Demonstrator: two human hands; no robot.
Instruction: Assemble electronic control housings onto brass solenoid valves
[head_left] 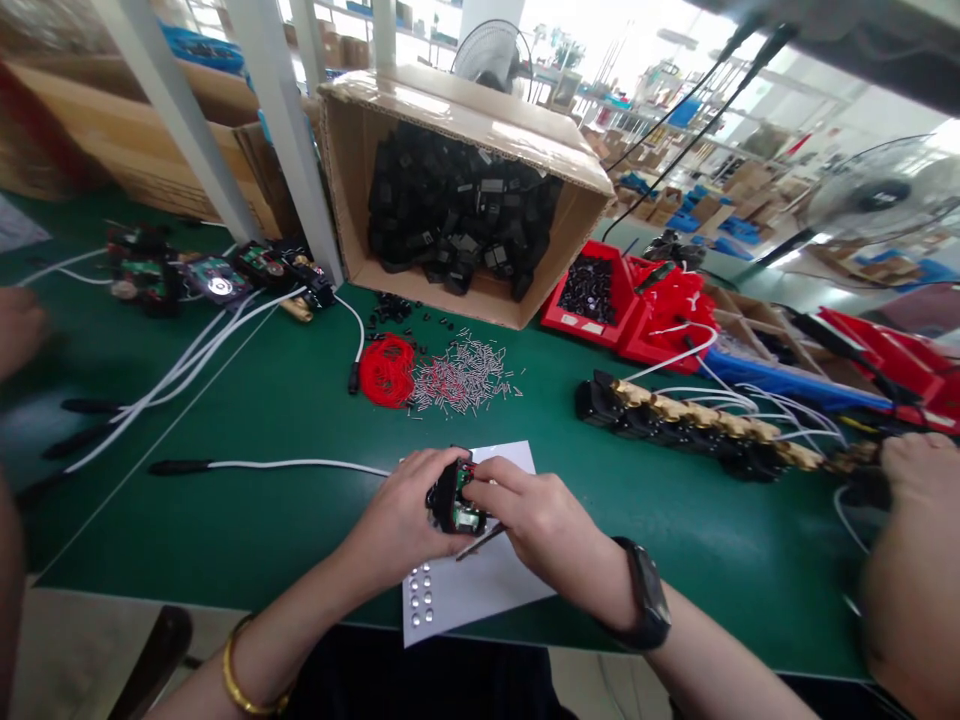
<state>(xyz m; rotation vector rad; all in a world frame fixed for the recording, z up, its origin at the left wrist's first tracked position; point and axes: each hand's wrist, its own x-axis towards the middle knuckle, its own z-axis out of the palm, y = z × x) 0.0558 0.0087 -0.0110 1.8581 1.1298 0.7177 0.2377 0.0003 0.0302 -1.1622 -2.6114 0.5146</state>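
My left hand (401, 515) is closed around a small black housing with a green circuit board (453, 500) inside, held just above a white sheet of paper (480, 585). My right hand (529, 515) pinches the top of the same housing and also grips a thin metal tool (480, 542) that pokes out below it. A white cable (300, 464) runs left from the housing across the green table (285, 400). Small round dots (421, 592) lie on the near part of the sheet.
A tipped cardboard box (450, 120) holds several black housings. A red wire coil (386, 370) and a pile of small metal pins (461, 375) lie behind the paper. Red bins (592, 290) stand right. A row of wired units (705, 430) reaches another person's hand (919, 470). Another hand (19, 325) is at far left.
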